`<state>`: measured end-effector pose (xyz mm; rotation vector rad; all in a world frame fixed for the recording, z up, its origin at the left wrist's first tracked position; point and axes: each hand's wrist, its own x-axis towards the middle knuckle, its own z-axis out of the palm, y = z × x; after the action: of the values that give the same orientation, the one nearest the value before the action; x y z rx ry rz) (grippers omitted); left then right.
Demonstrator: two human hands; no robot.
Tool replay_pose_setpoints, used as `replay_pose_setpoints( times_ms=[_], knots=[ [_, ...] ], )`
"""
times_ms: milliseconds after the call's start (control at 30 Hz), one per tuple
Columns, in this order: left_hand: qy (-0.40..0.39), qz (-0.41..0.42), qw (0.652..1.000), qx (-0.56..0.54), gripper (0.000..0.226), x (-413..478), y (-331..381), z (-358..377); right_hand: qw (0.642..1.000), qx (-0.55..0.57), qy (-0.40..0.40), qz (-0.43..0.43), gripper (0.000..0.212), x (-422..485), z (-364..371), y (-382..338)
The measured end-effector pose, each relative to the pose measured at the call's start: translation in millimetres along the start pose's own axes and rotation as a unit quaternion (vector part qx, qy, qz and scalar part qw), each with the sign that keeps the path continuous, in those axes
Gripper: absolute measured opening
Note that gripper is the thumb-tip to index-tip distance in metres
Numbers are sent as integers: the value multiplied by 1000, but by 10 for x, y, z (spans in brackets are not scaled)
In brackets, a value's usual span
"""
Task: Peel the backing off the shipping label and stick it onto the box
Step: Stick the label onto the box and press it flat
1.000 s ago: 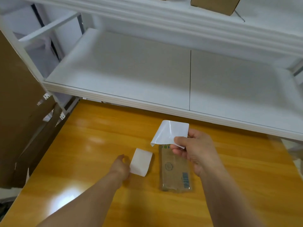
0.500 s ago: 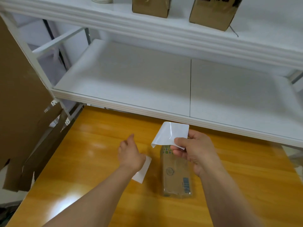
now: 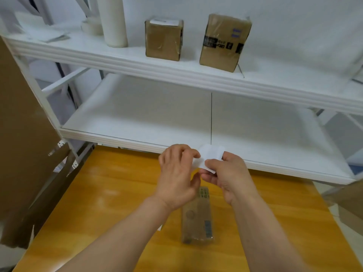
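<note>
Now your left hand (image 3: 176, 177) is coming up off the table (image 3: 98, 193) to join your right hand (image 3: 229, 177). Both are pinching the white label (image 3: 211, 154) above the box (image 3: 196, 218) lying flat below, so sticking probably comes next.

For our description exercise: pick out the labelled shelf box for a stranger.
Find the white rack behind the table. Two brown boxes stand on its top shelf. Take the left box, smaller, with a white label on top; the right box has black tape.
</note>
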<state>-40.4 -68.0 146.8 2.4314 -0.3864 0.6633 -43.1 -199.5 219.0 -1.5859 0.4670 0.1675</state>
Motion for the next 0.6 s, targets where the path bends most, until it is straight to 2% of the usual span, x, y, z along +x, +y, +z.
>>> replay_pose_setpoints(
  times_ms=[200, 467, 533, 600],
  knots=[
    [20, 41, 999, 27, 37, 212, 283, -223, 1000, 0, -10, -25, 13, -158, -93, -242],
    [65, 46, 996, 38, 31, 339, 366, -341, 998, 9, -21, -55, 17, -278, -195, -388],
    [59, 20, 998, 9, 23, 350, 392, -389, 998, 13, -14, -56, 22, -303, -213, -411],
    [37, -48, 996, -60, 19, 356, 421, -422, 998, 21, -8, -56, 23, -324, -236, -444]
  ],
)
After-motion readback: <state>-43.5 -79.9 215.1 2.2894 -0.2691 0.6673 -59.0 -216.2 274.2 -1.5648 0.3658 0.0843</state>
